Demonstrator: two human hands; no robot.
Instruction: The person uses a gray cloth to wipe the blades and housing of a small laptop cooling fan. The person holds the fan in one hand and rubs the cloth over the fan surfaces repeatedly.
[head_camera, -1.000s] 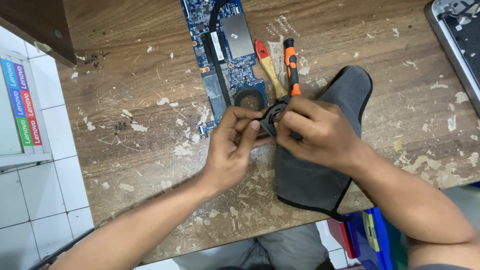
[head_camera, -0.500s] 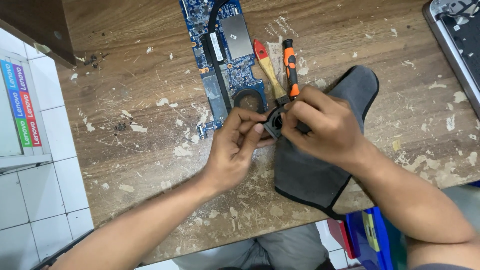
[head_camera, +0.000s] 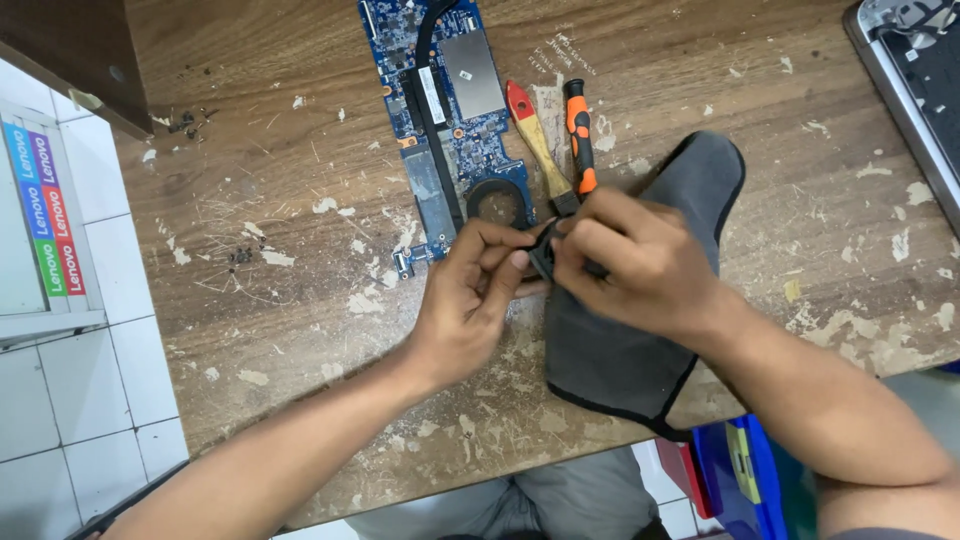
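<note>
Both hands meet over the middle of a worn wooden table (head_camera: 300, 250). My left hand (head_camera: 470, 300) and my right hand (head_camera: 630, 265) together pinch a small black round part (head_camera: 543, 252), mostly hidden by the fingers. Under my right hand lies a grey cloth pad with black edging (head_camera: 620, 360). Just beyond the hands sits a blue laptop circuit board (head_camera: 445, 120) with a round cut-out. Beside it lie a brush with a red and wooden handle (head_camera: 530, 130) and a screwdriver with an orange and black handle (head_camera: 578, 130).
An open laptop base (head_camera: 915, 80) lies at the table's right far corner. Tiny screws (head_camera: 240, 255) are scattered on the left part of the table. White floor tiles (head_camera: 60, 400) lie left; blue and red boxes (head_camera: 735, 470) sit below the near edge.
Both hands, still holding the black part, have shifted slightly toward the far side of the table. The cloth's far end shows more.
</note>
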